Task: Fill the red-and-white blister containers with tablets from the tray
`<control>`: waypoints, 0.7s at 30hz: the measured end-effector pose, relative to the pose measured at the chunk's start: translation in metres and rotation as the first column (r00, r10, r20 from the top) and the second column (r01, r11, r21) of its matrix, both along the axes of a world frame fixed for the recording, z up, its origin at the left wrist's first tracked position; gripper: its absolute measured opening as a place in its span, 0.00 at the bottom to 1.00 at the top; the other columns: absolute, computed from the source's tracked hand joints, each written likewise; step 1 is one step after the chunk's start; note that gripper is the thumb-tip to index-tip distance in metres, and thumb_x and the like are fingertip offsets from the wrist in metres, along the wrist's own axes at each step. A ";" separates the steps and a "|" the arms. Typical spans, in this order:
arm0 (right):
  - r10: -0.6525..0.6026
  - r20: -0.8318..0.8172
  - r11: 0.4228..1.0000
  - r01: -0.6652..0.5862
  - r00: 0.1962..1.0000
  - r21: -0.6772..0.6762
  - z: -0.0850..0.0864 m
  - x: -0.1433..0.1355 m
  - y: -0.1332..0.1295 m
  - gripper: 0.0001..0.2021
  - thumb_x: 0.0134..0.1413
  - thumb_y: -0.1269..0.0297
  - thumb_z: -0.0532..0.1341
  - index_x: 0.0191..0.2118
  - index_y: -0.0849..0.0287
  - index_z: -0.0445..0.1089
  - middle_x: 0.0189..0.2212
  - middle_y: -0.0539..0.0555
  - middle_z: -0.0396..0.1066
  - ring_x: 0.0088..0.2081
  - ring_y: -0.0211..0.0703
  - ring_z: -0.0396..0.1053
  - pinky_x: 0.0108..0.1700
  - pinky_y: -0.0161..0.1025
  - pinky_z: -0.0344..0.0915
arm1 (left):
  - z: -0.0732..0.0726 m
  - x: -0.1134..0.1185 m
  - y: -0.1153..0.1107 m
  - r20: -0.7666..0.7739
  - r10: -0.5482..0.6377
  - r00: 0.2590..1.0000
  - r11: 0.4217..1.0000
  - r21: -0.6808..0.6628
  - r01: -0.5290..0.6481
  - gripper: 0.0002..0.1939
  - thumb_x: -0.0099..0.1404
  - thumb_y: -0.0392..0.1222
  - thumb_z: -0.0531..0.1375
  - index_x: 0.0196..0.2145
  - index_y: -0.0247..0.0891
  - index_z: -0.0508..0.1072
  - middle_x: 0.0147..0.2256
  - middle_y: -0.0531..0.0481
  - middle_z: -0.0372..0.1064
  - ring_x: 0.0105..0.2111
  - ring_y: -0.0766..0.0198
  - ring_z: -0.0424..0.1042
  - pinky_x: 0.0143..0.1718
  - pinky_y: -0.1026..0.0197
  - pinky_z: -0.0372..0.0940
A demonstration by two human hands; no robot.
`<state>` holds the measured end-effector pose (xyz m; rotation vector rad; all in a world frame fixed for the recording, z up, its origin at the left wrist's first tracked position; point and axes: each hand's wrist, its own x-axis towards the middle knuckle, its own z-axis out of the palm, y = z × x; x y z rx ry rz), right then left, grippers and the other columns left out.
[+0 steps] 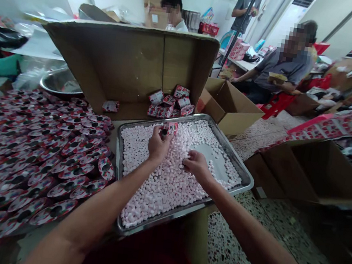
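Note:
A metal tray (247, 182) full of small pale pink pellets (154, 194) lies before me at lap height. My left hand (159, 145) is closed around a small red printed box (172, 128) over the tray's far half. To its right, my right hand (197, 163) dips low into the pellets with its fingers pinched together; whatever they hold is too small to make out. Several similar printed boxes (181, 92) are heaped in the large cardboard box (129, 68) behind the tray.
Rows of red printed packs with dark openings (45, 153) cover the surface on the left. A metal bowl (61, 81) stands behind them. Open cardboard boxes (241, 108) stand on the right. A seated person (280, 63) and two other people are further back.

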<state>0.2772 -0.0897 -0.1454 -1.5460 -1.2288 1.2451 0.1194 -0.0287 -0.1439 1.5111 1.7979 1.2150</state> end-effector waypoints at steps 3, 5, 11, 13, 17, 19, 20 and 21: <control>0.038 -0.212 0.999 -0.034 0.977 0.022 0.027 0.006 -0.004 0.17 0.33 0.64 0.65 0.34 0.58 0.63 0.15 0.39 0.59 0.16 0.30 0.57 0.18 0.29 0.55 | 0.025 -0.045 0.010 -0.334 -0.090 0.938 0.996 -0.005 0.094 0.22 0.59 0.51 0.65 0.50 0.47 0.73 0.42 0.48 0.77 0.41 0.53 0.74 0.40 0.57 0.64; 0.098 -0.249 0.995 -0.097 0.964 0.015 0.049 0.009 -0.005 0.18 0.33 0.65 0.67 0.34 0.58 0.64 0.15 0.39 0.61 0.16 0.29 0.58 0.18 0.28 0.55 | 0.038 -0.064 0.015 -0.499 -0.131 0.857 0.987 0.012 0.157 0.20 0.59 0.52 0.65 0.48 0.47 0.77 0.41 0.46 0.77 0.42 0.51 0.73 0.42 0.56 0.63; 0.270 -0.205 0.952 -0.293 0.941 -0.092 0.085 0.005 0.004 0.16 0.31 0.68 0.68 0.32 0.61 0.66 0.17 0.43 0.68 0.16 0.29 0.61 0.17 0.27 0.56 | 0.043 -0.072 0.016 -0.677 -0.173 0.715 0.948 0.081 0.307 0.19 0.59 0.45 0.65 0.48 0.46 0.79 0.40 0.43 0.73 0.44 0.50 0.69 0.45 0.54 0.62; 0.289 -0.173 0.941 -0.312 0.942 -0.129 0.088 0.002 0.010 0.16 0.30 0.69 0.67 0.31 0.60 0.66 0.16 0.43 0.67 0.16 0.30 0.62 0.16 0.27 0.55 | 0.039 -0.069 0.014 -0.677 -0.208 0.706 0.929 0.089 0.359 0.19 0.58 0.44 0.65 0.49 0.46 0.79 0.40 0.44 0.71 0.44 0.50 0.68 0.47 0.53 0.62; 0.308 -0.077 0.925 -0.317 0.948 -0.211 0.098 0.000 0.028 0.11 0.33 0.71 0.68 0.28 0.61 0.67 0.15 0.45 0.67 0.15 0.31 0.62 0.15 0.28 0.56 | 0.033 -0.067 0.013 -0.647 -0.287 0.707 0.898 0.076 0.434 0.19 0.57 0.43 0.66 0.48 0.47 0.79 0.40 0.45 0.70 0.46 0.50 0.67 0.49 0.53 0.62; 0.338 -0.045 0.903 -0.338 0.940 -0.266 0.108 0.001 0.040 0.08 0.35 0.71 0.68 0.25 0.61 0.68 0.15 0.46 0.67 0.15 0.30 0.62 0.15 0.27 0.57 | 0.031 -0.067 0.014 -0.626 -0.290 0.724 0.900 0.079 0.429 0.19 0.56 0.44 0.66 0.48 0.46 0.79 0.40 0.45 0.70 0.46 0.51 0.67 0.49 0.53 0.63; 0.359 -0.036 0.888 -0.353 0.933 -0.293 0.114 0.002 0.045 0.07 0.36 0.71 0.68 0.25 0.62 0.69 0.15 0.46 0.67 0.15 0.30 0.61 0.16 0.27 0.57 | 0.030 -0.068 0.016 -0.617 -0.293 0.730 0.901 0.078 0.427 0.20 0.56 0.43 0.66 0.48 0.46 0.79 0.40 0.45 0.70 0.46 0.51 0.67 0.49 0.54 0.63; 0.378 -0.027 0.873 -0.367 0.925 -0.321 0.120 0.002 0.051 0.07 0.37 0.70 0.69 0.25 0.62 0.70 0.16 0.46 0.68 0.16 0.30 0.61 0.16 0.27 0.57 | 0.028 -0.068 0.017 -0.610 -0.299 0.734 0.900 0.074 0.429 0.20 0.56 0.43 0.66 0.48 0.46 0.79 0.40 0.45 0.70 0.46 0.51 0.68 0.49 0.54 0.63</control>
